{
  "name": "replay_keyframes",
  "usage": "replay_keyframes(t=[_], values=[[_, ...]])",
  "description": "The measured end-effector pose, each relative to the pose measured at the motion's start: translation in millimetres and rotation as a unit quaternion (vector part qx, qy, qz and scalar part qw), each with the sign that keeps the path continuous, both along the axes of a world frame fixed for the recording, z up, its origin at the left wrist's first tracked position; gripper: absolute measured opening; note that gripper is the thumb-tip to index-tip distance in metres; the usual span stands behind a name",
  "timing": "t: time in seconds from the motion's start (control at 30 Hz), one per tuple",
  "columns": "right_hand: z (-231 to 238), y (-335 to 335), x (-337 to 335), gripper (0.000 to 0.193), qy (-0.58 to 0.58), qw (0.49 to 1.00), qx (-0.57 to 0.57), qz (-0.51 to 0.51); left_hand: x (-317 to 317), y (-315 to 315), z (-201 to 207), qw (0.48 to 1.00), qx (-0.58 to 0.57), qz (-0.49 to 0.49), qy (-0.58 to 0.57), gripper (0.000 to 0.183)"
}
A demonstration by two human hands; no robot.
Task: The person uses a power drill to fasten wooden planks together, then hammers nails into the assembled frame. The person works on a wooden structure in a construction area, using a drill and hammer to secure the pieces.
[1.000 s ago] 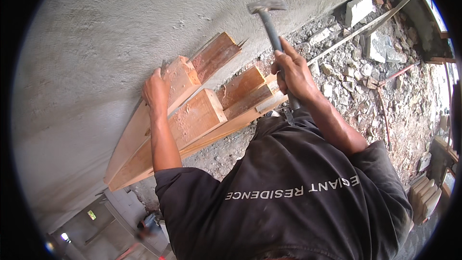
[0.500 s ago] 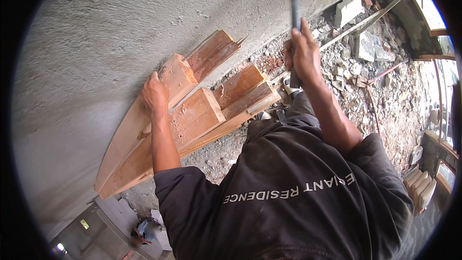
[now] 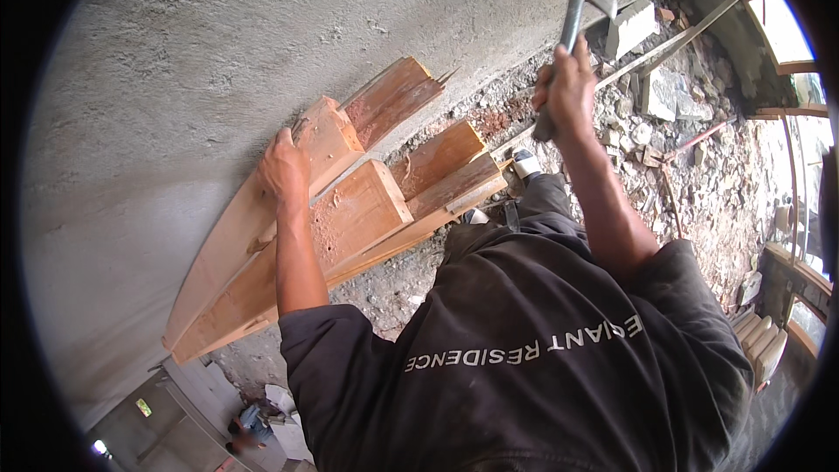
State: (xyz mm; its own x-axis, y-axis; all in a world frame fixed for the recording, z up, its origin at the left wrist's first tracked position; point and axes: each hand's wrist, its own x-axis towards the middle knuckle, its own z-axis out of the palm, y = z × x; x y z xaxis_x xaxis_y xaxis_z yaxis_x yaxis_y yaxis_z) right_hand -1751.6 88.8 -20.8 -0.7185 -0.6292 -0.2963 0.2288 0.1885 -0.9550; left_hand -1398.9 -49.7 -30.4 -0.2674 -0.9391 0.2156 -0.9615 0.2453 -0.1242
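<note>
My right hand point(image 3: 570, 92) is closed around the handle of a hammer point(image 3: 574, 17), raised to the right of the wood with its metal head uppermost. My left hand point(image 3: 284, 166) rests on the long wooden beam point(image 3: 214, 253) lying along the wall, fingers curled over its far edge near the stepped end. Whether something thin sits under those fingers is hidden. Beside it, nearer my body, lies a second wooden beam point(image 3: 358, 210). Both have a thinner, cut-down end at the right, and wood chips point(image 3: 328, 223) are scattered on them.
A rough plastered wall point(image 3: 201, 70) rises behind the beams. Rubble point(image 3: 629, 140) covers the floor to the right, with pale blocks point(image 3: 660, 92), a long thin strip point(image 3: 673, 39) and a red-handled tool point(image 3: 699, 140). Another person point(image 3: 249, 428) is low at the far left.
My right hand has lifted the hammer slightly and moved it to the right, tilting its head. My left hand stays on the beam.
</note>
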Motion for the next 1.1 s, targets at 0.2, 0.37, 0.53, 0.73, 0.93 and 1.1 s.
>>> replay_keyframes(t=[0.2, 0.37, 0.53, 0.73, 0.93, 1.1], values=[[12, 28, 75, 0.056, -0.071, 0.844, 0.002, 0.531, 0, 5, 2, 0.999, 0.006, 0.007, -0.040, 0.031], [34, 27, 53, 0.054, -0.028, 0.932, 0.042, 0.359, -5, 6, 6, 1.000, 0.021, 0.017, -0.012, 0.033], [12, 32, 26, 0.057, -0.056, 0.979, 0.006, 0.198, -31, 0, 25, 0.993, 0.033, -0.106, 0.035, 0.033], [12, 46, 46, 0.057, -0.104, 0.966, 0.035, 0.233, -136, -18, 14, 0.949, 0.205, -0.195, -0.143, 0.021], [14, 45, 56, 0.056, -0.134, 0.955, 0.029, 0.263, -125, -28, -12, 0.950, 0.100, -0.275, -0.106, 0.010], [13, 39, 66, 0.057, -0.109, 0.970, 0.016, 0.218, -128, -17, -6, 0.963, 0.101, -0.243, -0.059, 0.020]])
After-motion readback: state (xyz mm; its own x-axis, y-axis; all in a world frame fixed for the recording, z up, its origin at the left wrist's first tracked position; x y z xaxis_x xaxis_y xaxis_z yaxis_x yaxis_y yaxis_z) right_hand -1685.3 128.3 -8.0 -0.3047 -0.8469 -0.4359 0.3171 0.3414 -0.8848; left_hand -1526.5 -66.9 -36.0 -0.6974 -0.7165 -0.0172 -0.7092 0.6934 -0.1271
